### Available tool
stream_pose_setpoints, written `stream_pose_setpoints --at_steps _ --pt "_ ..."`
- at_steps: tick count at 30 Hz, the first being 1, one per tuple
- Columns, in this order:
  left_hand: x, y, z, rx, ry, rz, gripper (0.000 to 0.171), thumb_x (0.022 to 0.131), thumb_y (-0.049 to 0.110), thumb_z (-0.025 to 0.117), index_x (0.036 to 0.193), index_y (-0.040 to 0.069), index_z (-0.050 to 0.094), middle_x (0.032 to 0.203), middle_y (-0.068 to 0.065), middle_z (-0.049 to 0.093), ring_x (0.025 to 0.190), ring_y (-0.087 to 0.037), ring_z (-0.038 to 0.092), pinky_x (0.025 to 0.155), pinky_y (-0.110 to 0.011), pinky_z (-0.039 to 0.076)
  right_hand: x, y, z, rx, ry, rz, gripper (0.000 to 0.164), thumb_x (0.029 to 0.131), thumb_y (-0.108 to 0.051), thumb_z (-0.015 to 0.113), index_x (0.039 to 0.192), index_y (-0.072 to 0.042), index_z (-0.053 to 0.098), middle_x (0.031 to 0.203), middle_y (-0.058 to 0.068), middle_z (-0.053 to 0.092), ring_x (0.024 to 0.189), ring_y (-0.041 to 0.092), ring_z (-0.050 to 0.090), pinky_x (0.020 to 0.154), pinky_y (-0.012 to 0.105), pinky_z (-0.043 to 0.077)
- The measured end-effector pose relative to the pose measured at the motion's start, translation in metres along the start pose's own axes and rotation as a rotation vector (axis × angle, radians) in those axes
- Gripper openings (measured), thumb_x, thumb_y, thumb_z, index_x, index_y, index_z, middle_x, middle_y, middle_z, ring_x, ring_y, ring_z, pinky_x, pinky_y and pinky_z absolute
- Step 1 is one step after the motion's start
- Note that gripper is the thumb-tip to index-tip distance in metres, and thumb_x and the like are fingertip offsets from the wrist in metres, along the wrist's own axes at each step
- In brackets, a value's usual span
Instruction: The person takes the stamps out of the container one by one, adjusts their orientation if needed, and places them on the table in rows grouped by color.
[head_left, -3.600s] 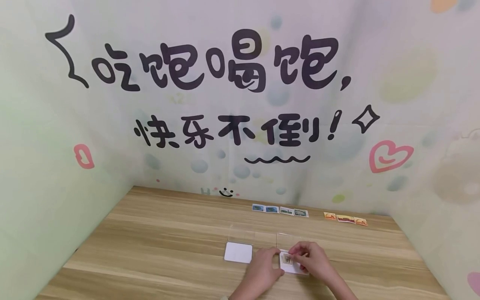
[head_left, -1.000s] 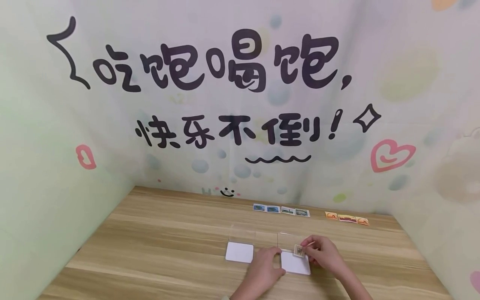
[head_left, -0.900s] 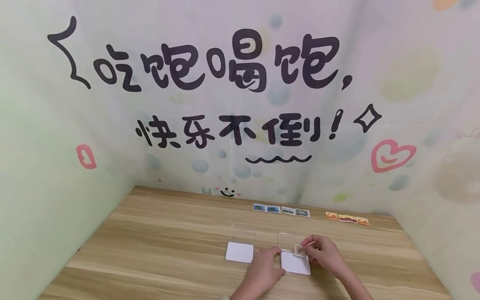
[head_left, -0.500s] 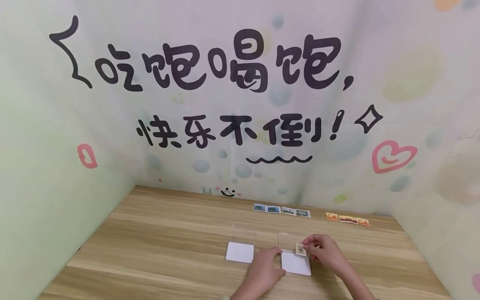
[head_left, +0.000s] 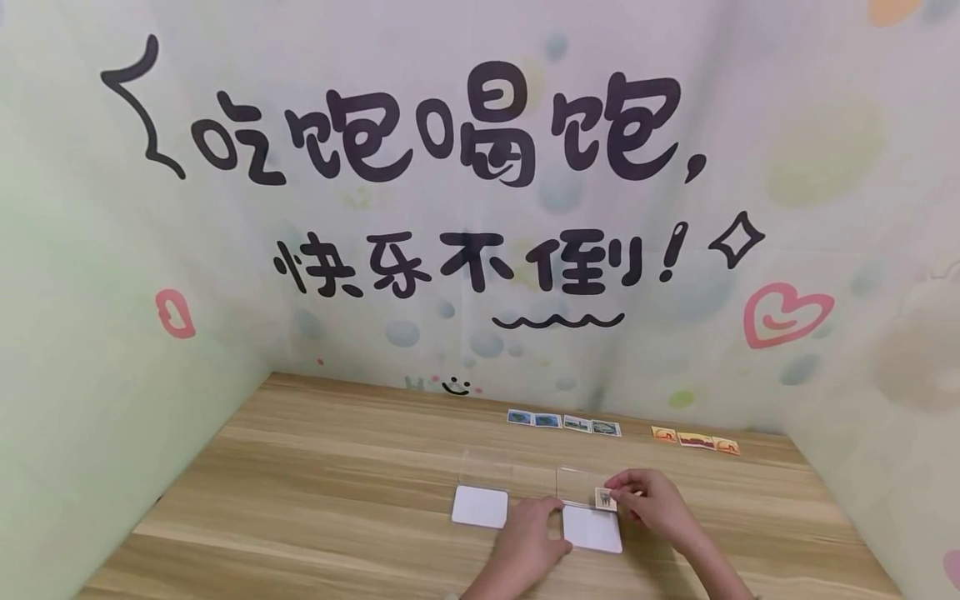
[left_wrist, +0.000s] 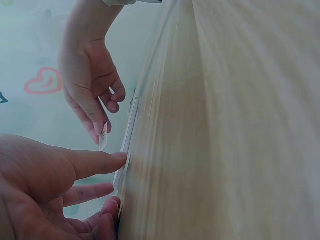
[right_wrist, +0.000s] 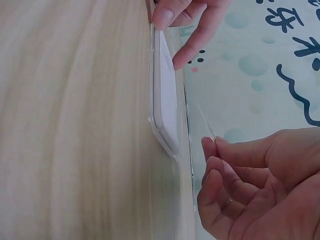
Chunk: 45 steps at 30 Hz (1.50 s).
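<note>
In the head view my right hand (head_left: 656, 508) pinches a small postage stamp (head_left: 605, 498) between thumb and fingertips. The stamp is held up near the hinge of a flat, opened case (head_left: 592, 530), overlapping its clear lid (head_left: 576, 483). That case has a white inside and nothing lying on it. My left hand (head_left: 529, 533) touches the case's left side, its thumb at the near corner and index finger at the far one. From the right wrist, the stamp (right_wrist: 206, 122) shows edge-on, apart from the white case (right_wrist: 167, 95).
A second opened case (head_left: 480, 507) with a white inside lies to the left. Along the back are a row of blue and green stamps (head_left: 562, 422) and a row of orange and red stamps (head_left: 696, 440). A printed curtain (head_left: 420, 350) closes off the table's rear.
My right hand has lifted the stamp off the white inside of the right case and carried it back and right, tilting it slightly. The left hand has stayed at the case's edge.
</note>
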<state>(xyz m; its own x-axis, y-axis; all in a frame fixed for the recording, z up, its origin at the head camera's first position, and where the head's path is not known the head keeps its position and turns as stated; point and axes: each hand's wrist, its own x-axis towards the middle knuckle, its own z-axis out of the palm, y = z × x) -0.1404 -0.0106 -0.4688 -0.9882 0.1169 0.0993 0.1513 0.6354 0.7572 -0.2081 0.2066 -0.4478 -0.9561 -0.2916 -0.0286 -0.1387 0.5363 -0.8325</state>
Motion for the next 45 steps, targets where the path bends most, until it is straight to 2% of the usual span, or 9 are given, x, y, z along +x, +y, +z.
stream_pose_setpoints --at_steps 13,22,45 --pt "0.0 0.0 -0.001 -0.012 -0.003 0.003 0.044 0.078 0.01 0.09 0.117 0.0 0.074 0.11 -0.018 0.073 0.107 -0.04 0.067 0.089 -0.053 0.058 0.003 0.003 -0.006 -0.021 0.006 -0.017 0.01 0.099 -0.001 0.067 0.103 0.008 0.071 0.072 0.005 0.06 0.058 0.013 0.053 0.053 0.025 0.047" --pt "0.0 0.0 -0.001 -0.02 -0.009 0.01 0.044 0.079 0.009 0.09 0.118 0.0 0.074 0.109 -0.018 0.073 0.105 -0.039 0.067 0.088 -0.051 0.059 0.006 0.002 -0.007 -0.051 0.042 0.039 0.008 0.098 -0.001 0.069 0.103 0.004 0.072 0.071 0.004 0.061 0.056 0.013 0.052 0.051 0.024 0.044" --pt "-0.001 0.001 -0.003 -0.011 -0.01 0.007 0.044 0.079 0.008 0.09 0.119 -0.001 0.074 0.109 -0.019 0.073 0.106 -0.039 0.067 0.089 -0.05 0.058 0.013 0.005 -0.016 -0.095 0.072 0.052 0.006 0.098 0.001 0.067 0.1 0.004 0.072 0.073 0.004 0.065 0.056 0.014 0.05 0.051 0.024 0.042"
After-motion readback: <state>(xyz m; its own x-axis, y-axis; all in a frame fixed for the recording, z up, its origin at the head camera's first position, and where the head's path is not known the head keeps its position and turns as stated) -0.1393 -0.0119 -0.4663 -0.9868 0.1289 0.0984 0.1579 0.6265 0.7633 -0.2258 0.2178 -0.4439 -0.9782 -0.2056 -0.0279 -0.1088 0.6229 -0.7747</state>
